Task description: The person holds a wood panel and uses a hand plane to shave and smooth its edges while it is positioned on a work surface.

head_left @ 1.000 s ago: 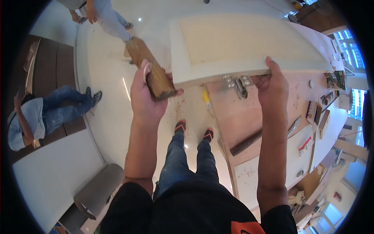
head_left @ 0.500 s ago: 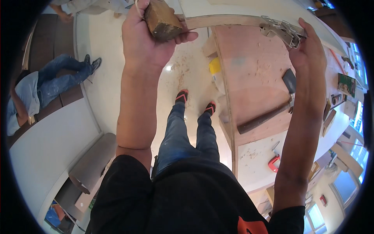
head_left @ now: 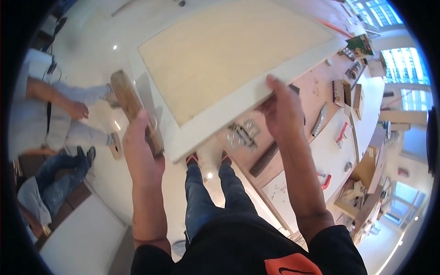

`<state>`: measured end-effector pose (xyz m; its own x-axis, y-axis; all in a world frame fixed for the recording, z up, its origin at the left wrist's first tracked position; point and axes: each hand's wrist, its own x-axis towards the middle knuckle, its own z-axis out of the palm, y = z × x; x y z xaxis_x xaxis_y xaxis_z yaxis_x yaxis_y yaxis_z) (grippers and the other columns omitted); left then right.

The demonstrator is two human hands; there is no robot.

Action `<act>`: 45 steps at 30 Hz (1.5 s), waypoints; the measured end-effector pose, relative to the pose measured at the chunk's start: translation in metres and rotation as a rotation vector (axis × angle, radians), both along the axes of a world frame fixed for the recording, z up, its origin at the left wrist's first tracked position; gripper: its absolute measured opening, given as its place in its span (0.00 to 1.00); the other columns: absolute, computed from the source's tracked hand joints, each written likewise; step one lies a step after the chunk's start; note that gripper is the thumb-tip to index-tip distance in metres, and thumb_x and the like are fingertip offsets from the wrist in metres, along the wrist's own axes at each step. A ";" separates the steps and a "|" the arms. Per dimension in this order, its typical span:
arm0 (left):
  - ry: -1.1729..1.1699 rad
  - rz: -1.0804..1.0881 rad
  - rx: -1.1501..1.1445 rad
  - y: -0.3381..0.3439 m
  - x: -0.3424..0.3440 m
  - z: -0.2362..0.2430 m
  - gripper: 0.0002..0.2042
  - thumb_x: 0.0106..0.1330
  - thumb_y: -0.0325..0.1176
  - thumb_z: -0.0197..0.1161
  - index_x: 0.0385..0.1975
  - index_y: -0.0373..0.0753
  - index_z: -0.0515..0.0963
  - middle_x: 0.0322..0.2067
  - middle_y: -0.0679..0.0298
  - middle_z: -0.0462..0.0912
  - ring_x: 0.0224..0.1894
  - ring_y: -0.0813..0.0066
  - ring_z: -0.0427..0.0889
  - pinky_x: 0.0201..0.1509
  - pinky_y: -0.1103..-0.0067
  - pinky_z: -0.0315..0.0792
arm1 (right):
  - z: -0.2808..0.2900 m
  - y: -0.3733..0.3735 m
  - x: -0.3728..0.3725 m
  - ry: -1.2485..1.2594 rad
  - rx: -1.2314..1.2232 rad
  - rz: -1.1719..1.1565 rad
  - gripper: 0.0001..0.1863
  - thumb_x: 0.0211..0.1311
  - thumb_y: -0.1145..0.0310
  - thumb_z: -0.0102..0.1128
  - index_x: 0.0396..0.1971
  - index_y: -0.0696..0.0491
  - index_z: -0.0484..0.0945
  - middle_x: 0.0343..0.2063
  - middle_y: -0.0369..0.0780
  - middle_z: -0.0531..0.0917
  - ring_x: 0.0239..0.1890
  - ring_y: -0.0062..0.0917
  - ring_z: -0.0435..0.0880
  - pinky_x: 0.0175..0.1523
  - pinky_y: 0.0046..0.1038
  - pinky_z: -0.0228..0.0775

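Note:
A white-edged door-like panel (head_left: pixel 215 110) with a cream middle slants before me. My right hand (head_left: pixel 285 112) grips its near edge, thumb on top and fingers beneath. Metal hinges (head_left: pixel 246 134) show below that edge, left of my right hand. In my closed left hand (head_left: pixel 144 149) is a long brown wooden block (head_left: pixel 124 95), upright beside the panel's left corner. The fingers around the block are partly hidden and slightly blurred.
A workbench (head_left: pixel 236 158) on the right bears a dark bar (head_left: pixel 264 159), a red clamp (head_left: pixel 326 181), a curved grey tool (head_left: pixel 319 120) and small boxes. Two people are on the left, one in pale clothes (head_left: pixel 59 112), another in jeans (head_left: pixel 59 176).
The panel now shows its broad face, and more of it is in view. My right hand has moved left and down, my left hand down. The hinges no longer lie beside my right fingers.

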<state>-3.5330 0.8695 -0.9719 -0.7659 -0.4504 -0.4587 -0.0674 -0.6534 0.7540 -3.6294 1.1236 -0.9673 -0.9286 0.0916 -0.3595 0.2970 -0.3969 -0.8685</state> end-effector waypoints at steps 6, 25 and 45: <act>0.013 -0.106 -0.008 -0.002 0.006 -0.002 0.13 0.74 0.38 0.62 0.45 0.32 0.77 0.38 0.63 0.82 0.38 0.74 0.84 0.44 0.76 0.79 | 0.016 0.028 0.058 -0.123 -0.025 -0.023 0.19 0.72 0.60 0.61 0.47 0.64 0.78 0.40 0.46 0.87 0.37 0.31 0.90 0.36 0.32 0.87; -0.234 -0.124 0.178 -0.022 0.065 -0.032 0.19 0.73 0.55 0.60 0.42 0.43 0.76 0.32 0.56 0.86 0.30 0.65 0.86 0.27 0.66 0.79 | 0.115 -0.002 0.018 0.196 0.208 0.011 0.23 0.69 0.55 0.67 0.48 0.61 0.79 0.34 0.43 0.85 0.32 0.29 0.87 0.37 0.30 0.85; -0.439 -0.165 0.217 -0.004 0.089 -0.076 0.18 0.70 0.49 0.62 0.46 0.42 0.71 0.32 0.56 0.81 0.31 0.62 0.84 0.31 0.65 0.78 | 0.113 0.012 -0.015 0.275 0.216 0.057 0.21 0.69 0.65 0.67 0.51 0.65 0.76 0.42 0.52 0.85 0.43 0.44 0.91 0.42 0.36 0.88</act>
